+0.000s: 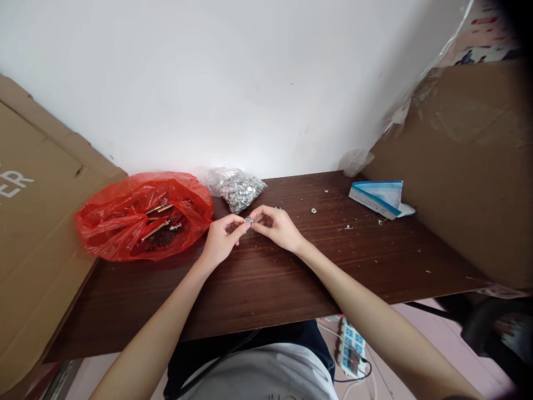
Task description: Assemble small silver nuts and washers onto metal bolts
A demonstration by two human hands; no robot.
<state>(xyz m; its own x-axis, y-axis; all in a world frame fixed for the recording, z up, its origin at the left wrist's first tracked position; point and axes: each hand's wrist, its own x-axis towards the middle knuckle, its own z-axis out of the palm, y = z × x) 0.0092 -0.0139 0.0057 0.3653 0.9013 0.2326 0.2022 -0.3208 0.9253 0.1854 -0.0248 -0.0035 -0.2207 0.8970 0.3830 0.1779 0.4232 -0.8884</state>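
Note:
Over the middle of the dark brown table, my left hand (222, 239) and my right hand (278, 226) meet at the fingertips. Between them is a small round silvery metal piece (248, 221), pinched from both sides; its exact kind is too small to make out. Just behind my hands lies a clear plastic bag (241, 191) full of small shiny metal parts. To the left of my left hand sits an open red plastic bag (144, 216), with brass-coloured rods and dark small pieces inside.
Cardboard walls stand at the left (41, 222) and right (458, 178). A blue and white carton (377, 197) and a clear plastic cup (357, 162) are at the back right. Small scraps dot the table (291, 289). A power strip (352, 347) with cables lies below the front edge.

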